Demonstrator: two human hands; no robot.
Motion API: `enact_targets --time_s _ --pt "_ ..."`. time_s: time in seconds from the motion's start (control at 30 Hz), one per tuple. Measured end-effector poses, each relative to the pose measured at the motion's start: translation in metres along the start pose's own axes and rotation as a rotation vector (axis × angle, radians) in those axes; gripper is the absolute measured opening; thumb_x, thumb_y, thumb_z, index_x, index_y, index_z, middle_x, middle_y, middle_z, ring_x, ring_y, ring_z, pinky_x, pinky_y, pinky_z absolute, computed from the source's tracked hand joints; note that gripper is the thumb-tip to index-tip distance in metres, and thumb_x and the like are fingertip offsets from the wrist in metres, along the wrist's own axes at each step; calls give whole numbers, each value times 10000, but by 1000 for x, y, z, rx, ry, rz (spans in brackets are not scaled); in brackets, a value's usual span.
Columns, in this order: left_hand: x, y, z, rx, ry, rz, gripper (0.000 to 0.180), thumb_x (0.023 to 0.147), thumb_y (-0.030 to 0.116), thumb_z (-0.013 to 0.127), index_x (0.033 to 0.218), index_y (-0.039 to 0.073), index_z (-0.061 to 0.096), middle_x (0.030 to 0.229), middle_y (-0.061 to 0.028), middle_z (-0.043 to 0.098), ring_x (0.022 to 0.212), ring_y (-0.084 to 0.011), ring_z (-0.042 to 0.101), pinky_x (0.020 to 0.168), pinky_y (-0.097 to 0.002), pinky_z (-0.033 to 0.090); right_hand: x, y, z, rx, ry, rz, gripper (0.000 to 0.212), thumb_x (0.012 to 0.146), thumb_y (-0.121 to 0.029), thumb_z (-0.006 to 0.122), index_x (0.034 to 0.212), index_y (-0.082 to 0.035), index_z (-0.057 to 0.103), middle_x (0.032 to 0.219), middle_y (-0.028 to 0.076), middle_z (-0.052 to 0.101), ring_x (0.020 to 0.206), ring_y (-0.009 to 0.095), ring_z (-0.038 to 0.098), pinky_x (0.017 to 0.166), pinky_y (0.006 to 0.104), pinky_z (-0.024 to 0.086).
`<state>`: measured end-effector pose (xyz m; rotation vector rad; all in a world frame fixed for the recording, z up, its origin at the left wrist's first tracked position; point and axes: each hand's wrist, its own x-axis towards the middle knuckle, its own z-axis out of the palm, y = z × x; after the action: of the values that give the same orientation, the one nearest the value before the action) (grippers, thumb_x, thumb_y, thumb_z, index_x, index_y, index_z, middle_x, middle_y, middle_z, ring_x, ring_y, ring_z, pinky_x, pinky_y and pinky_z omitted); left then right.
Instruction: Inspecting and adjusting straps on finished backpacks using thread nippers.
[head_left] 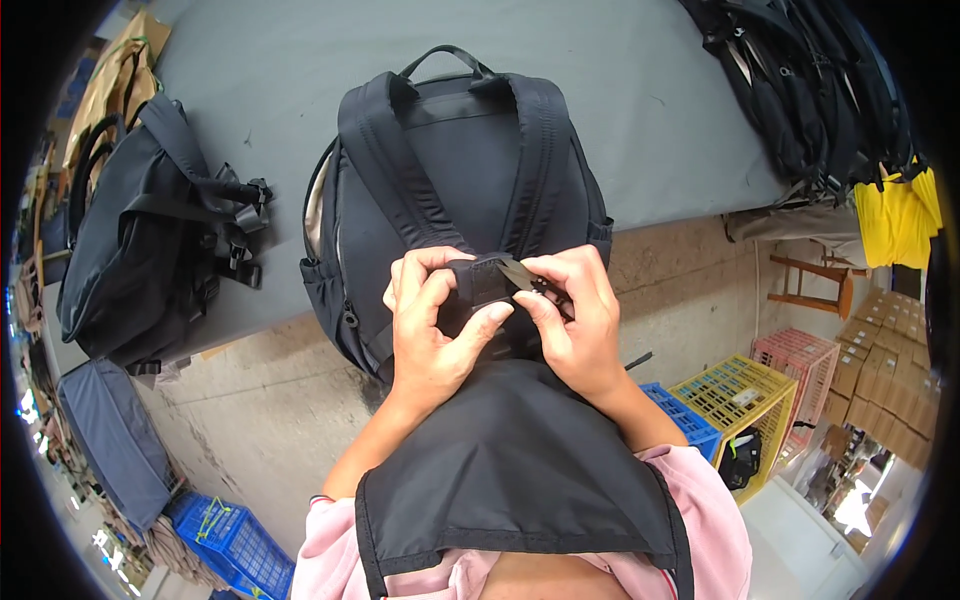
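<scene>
A black backpack [455,170] lies at the table's near edge, its padded shoulder straps [385,165] facing up and its carry loop away from me. My left hand [432,325] is closed on a wide black strap end [480,283] near the lower ends of the shoulder straps, thumb and fingers pinching it. Closed in my right hand [580,318] is a small pair of thread snips [527,277], dark with pointed metal blades. Their tips touch the strap end or lie right beside it; I cannot tell which. The part of the backpack beneath my hands is hidden.
A grey-topped table [640,120] spreads ahead. Another black backpack [165,230] lies at its left, with several more black bags [790,80] at the far right. Blue [235,545], yellow [735,390] and pink crates [800,365], a wooden stool [815,290] and cartons [890,370] stand around below.
</scene>
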<state>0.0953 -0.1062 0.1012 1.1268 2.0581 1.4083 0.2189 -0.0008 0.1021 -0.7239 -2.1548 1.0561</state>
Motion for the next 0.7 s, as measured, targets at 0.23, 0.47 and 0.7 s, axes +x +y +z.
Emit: enact_targets --time_s 0.23,0.47,0.7 --pt "-1 -1 -3 -457 -16 -208 287 740 157 755 959 6 650 1032 -77 550 1015 -206 495 877 -304 407 1 -6 -5 491 -24 351 209 831 -12 655 1026 -12 579 878 28 542 639 62 515 556 196 413" --pt "2 -3 -8 -586 -118 -270 289 767 132 737 999 -11 641 1083 -77 501 1037 -178 472 903 -283 388 9 -4 -13 -141 7 -167 299 686 -64 746 967 -54 643 781 67 576 603 224 568 539 309 467" --pt "0 -8 -6 -585 -147 -287 295 764 142 736 995 -13 637 1077 -78 508 1032 -183 470 913 -297 378 10 -8 -18 -362 -61 -247 302 678 -46 751 964 -52 656 764 70 579 606 210 570 558 315 471"
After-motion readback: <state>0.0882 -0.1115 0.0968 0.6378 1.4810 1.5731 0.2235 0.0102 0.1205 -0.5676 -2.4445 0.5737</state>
